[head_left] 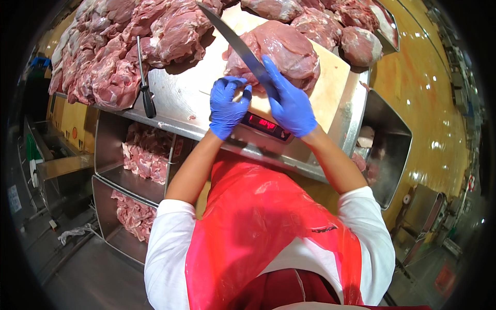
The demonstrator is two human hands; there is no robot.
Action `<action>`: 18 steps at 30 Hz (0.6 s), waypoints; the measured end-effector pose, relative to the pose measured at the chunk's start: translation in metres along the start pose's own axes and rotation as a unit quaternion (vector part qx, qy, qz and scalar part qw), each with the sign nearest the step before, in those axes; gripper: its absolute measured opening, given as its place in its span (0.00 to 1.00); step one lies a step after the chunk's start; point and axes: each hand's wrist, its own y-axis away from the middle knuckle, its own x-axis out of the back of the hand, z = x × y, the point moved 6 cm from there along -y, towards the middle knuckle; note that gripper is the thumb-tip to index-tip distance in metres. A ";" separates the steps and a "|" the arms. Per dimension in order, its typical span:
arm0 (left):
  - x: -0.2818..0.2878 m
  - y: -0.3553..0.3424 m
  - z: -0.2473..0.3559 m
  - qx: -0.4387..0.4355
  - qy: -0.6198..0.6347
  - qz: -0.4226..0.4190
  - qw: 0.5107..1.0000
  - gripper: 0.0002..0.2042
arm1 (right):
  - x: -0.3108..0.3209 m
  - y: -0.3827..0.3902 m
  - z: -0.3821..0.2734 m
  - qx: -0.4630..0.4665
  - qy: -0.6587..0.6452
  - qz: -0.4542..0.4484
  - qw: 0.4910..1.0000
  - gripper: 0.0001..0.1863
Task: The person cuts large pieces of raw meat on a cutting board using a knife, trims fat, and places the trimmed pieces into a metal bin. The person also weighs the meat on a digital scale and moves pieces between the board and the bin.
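Note:
A long knife [235,44] is in my right hand [293,103], blade pointing up and left, index finger stretched along it; the hand hides the handle. The blade crosses over a large boned piece of pink meat [289,49] on the pale cutting board [330,85]. My left hand [227,107], also in a blue glove, is closed, with curled fingers and thumb at the meat's near left edge. What lies between those fingers is hidden. Just below both hands, a scale display [264,124] with red digits sits at the board's near edge.
A large heap of raw meat [111,62] covers the table's left side, with a black-handled sharpening steel [148,101] against it. More cuts [361,46] lie at far right. Metal bins [106,147] of trimmings stand below left; another bin [395,150] hangs right of the metal table [178,98].

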 end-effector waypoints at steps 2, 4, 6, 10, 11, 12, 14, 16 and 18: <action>-0.008 0.004 0.003 0.015 0.004 0.063 0.998 0.09 | -0.011 -0.019 0.009 0.011 0.019 -0.007 1.000 0.38; -0.014 0.005 -0.003 0.020 0.004 0.081 0.997 0.09 | -0.020 -0.021 0.026 0.000 0.067 -0.050 0.997 0.38; -0.015 0.003 -0.001 0.019 -0.025 0.075 0.997 0.09 | -0.017 0.004 0.043 -0.014 0.063 -0.099 0.993 0.38; -0.012 0.005 -0.011 0.004 -0.051 0.085 0.995 0.07 | 0.023 0.066 0.049 -0.122 0.168 -0.265 0.942 0.39; -0.011 0.005 -0.012 0.004 -0.056 0.087 0.995 0.07 | 0.037 0.083 0.053 -0.117 0.177 -0.283 0.935 0.39; -0.010 0.005 -0.012 0.002 -0.061 0.087 0.994 0.07 | 0.050 0.100 0.057 -0.113 0.185 -0.300 0.929 0.39; -0.004 0.002 -0.014 0.018 -0.066 0.085 0.994 0.08 | 0.089 0.111 0.048 -0.129 0.199 -0.345 0.908 0.39; 0.006 -0.001 -0.017 0.041 -0.044 0.092 0.994 0.09 | 0.116 0.111 0.032 -0.149 0.197 -0.351 0.903 0.39; 0.004 -0.011 0.008 0.077 -0.006 0.040 0.996 0.16 | 0.129 0.104 0.026 -0.180 0.184 -0.316 0.913 0.38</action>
